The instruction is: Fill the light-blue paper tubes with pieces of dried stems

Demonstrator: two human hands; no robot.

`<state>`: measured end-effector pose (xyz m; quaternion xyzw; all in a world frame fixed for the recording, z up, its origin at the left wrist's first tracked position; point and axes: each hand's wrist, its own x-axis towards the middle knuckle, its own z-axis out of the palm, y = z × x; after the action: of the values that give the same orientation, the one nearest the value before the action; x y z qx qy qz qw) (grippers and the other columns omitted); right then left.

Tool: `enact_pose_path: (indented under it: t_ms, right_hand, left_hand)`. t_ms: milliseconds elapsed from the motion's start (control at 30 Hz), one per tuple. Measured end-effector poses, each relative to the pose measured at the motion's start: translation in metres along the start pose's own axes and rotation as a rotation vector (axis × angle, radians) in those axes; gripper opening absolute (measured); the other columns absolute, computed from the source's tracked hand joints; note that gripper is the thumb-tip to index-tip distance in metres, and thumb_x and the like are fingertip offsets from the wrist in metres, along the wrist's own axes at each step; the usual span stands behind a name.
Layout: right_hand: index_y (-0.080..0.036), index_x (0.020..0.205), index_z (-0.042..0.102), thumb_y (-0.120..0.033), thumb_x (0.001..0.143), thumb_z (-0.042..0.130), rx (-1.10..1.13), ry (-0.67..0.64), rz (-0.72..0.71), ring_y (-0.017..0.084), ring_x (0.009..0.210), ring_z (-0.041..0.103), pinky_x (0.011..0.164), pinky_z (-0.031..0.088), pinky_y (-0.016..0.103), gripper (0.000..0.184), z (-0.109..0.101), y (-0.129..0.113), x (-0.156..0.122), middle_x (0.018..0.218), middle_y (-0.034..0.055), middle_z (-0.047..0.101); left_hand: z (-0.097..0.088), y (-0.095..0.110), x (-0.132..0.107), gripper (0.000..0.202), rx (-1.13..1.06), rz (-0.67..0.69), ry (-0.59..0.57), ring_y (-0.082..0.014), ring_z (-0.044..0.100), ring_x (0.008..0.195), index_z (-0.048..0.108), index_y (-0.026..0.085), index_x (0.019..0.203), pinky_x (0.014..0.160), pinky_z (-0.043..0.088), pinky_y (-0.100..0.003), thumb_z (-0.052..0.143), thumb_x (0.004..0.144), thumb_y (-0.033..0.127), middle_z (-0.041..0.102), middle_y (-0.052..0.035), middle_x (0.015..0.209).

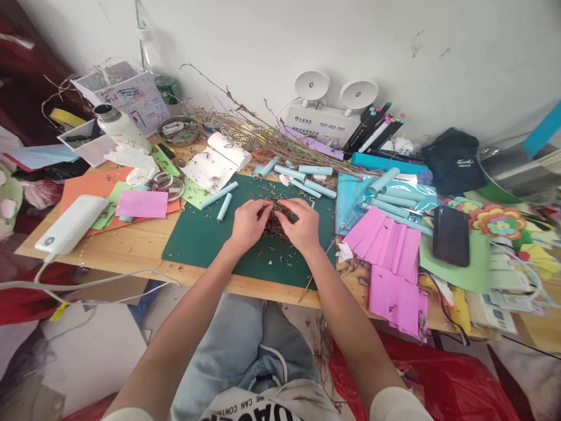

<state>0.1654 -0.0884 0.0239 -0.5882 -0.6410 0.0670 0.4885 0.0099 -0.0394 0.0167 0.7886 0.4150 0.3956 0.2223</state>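
Spreading along the white wall, a light-brown wooden desk (125, 252) carries a crowd of craft materials. On its middle lies a flat, dark green rectangular mat (197, 245), which reaches close to the front edge. Behind the mat stretches a loose bundle of dry, brown, branching twigs (272, 140); a white, boxy twin-lamp light (324, 120) stands against the wall beyond. To the right of the mat, bright pink paper strips (385, 240) overlap one another, near a black, rounded rectangular phone-like device (451, 235).

Over the mat, the left hand (249, 223) and right hand (303, 225) face each other, fingertips almost meeting. Each has its thumb and fingers bent toward one another at the plant bits — whether either pinches a piece, I cannot tell. Between and beneath them is a small heap of dry, dark brown plant fragments (275, 227), resting on the mat. Slim, pale blue rolled tubes (219, 195) lie at the mat's far side — two of them just left of the left hand. Tiny brown crumbs (289, 264) are scattered around the heap.
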Motion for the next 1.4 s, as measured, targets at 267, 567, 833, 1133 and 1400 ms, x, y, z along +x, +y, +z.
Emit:
enact_pose_path:
  t_ms: [267, 567, 833, 1133, 1400]
  right_hand:
    - [-0.021, 0.087, 0.07, -0.019, 0.091, 0.055, -0.035, 0.011, -0.045, 0.02, 0.084, 0.064, 0.078, 0.051, 0.034, 0.016, 0.0, -0.003, 0.0, 0.086, 0.006, 0.069]
    - [-0.022, 0.087, 0.073, -0.019, 0.091, 0.057, 0.004, 0.062, 0.013, 0.018, 0.08, 0.068, 0.074, 0.053, 0.032, 0.017, 0.002, 0.006, 0.0, 0.087, 0.0046, 0.072]
    - [-0.023, 0.096, 0.074, -0.019, 0.091, 0.057, -0.013, -0.016, 0.015, 0.021, 0.087, 0.068, 0.08, 0.054, 0.035, 0.019, 0.003, 0.006, -0.001, 0.094, 0.0057, 0.072]
    - [-0.021, 0.093, 0.074, -0.025, 0.095, 0.053, -0.039, 0.003, 0.039, 0.02, 0.08, 0.067, 0.073, 0.052, 0.033, 0.021, 0.003, 0.004, -0.002, 0.086, 0.0061, 0.072]
    - [-0.021, 0.091, 0.073, -0.027, 0.095, 0.052, -0.072, -0.002, 0.029, 0.02, 0.081, 0.067, 0.075, 0.051, 0.033, 0.023, 0.004, 0.002, -0.003, 0.086, 0.0062, 0.073]
  left_hand:
    - [0.001, 0.004, -0.006, 0.019, -0.061, 0.002, -0.023, -0.0129, 0.06, 0.069, 0.072, 0.018, 0.093, 0.068, 0.046, -0.024, 0.055, 0.095, 0.027, 0.071, -0.0028, 0.08]
    - [-0.008, -0.003, -0.003, 0.025, -0.019, 0.022, 0.082, -0.0169, 0.062, 0.084, 0.072, 0.017, 0.096, 0.08, 0.049, -0.029, 0.05, 0.098, 0.029, 0.073, -0.0063, 0.089]
    - [-0.027, -0.016, 0.008, 0.039, -0.003, 0.189, -0.184, -0.0204, 0.06, 0.099, 0.064, 0.019, 0.127, 0.089, 0.05, -0.034, 0.035, 0.101, 0.02, 0.073, -0.008, 0.106]
    - [-0.064, -0.016, -0.003, 0.032, 0.221, -0.125, -0.176, -0.0215, 0.067, 0.085, 0.07, 0.018, 0.116, 0.081, 0.051, -0.032, 0.05, 0.096, 0.032, 0.074, -0.0084, 0.098]
    - [-0.042, 0.004, 0.01, 0.025, 0.55, -0.267, -0.416, -0.0252, 0.068, 0.091, 0.074, 0.017, 0.09, 0.081, 0.052, -0.033, 0.053, 0.093, 0.031, 0.073, -0.0112, 0.095]
